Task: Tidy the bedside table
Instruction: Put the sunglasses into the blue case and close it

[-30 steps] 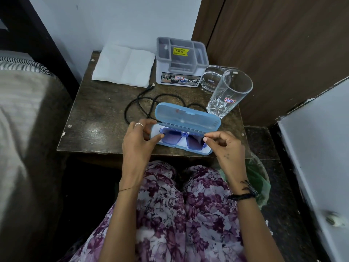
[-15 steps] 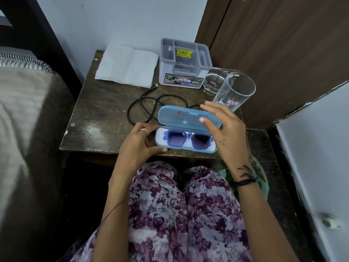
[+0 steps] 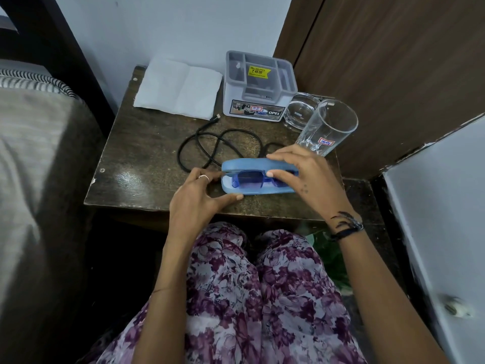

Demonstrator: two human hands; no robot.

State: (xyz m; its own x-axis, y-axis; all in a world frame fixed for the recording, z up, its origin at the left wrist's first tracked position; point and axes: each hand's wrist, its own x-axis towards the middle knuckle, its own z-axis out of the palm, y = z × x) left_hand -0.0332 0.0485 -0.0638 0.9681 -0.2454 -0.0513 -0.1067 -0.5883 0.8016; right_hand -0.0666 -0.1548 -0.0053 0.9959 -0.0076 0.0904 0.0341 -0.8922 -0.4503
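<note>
You held the blue case (image 3: 258, 177) on the table (image 3: 147, 164).
Your right hand (image 3: 312, 179) gripped its half-shut lid; your left hand (image 3: 199, 195) gripped its end, near the glass (image 3: 328, 127).

Both forearms are bare, with no sleeves in view. The left hand (image 3: 195, 198) wears a thin silver ring (image 3: 204, 177) on one finger, and a fine thread circles the left forearm. The right hand (image 3: 312, 179) carries small dark dot marks on its back; a black band (image 3: 346, 231) wraps the right wrist beside dark inked lines. The lap is covered in white fabric printed with purple flowers (image 3: 249, 298).
</note>
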